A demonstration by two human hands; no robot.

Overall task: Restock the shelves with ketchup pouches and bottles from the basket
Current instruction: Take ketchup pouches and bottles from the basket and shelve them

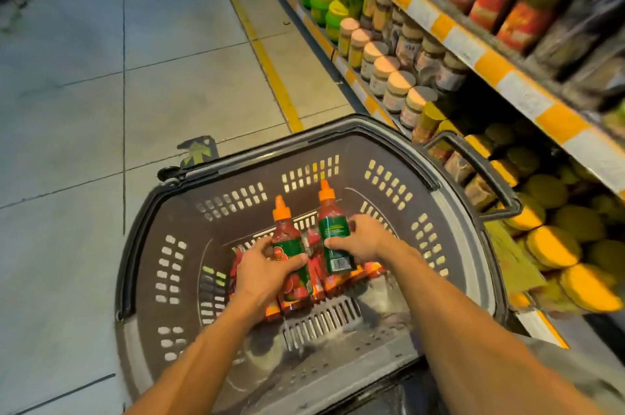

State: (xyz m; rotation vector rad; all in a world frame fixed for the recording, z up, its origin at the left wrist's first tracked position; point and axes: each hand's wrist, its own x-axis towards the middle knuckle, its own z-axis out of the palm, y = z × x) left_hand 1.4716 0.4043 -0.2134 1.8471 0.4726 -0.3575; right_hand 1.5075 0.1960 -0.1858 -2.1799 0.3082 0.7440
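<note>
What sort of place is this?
Most likely a grocery shop aisle: tiered shelves with orange-and-white edge strips packed with lidded glass jars, beside a dark perforated plastic shopping basket on the tiled floor.

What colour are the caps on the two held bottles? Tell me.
Orange, on both the left bottle and right bottle; head view.

A shop aisle: stocked shelves (pixel 473 52) of jars (pixel 399 83) beside a shopping basket (pixel 189 245).

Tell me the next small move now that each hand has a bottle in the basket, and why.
Probably lift both bottles straight up clear of the basket rim. The left hand grips one ketchup bottle, the right hand grips the other, both upright above the red pouches on the basket floor. The shelves stand to the right.
</note>
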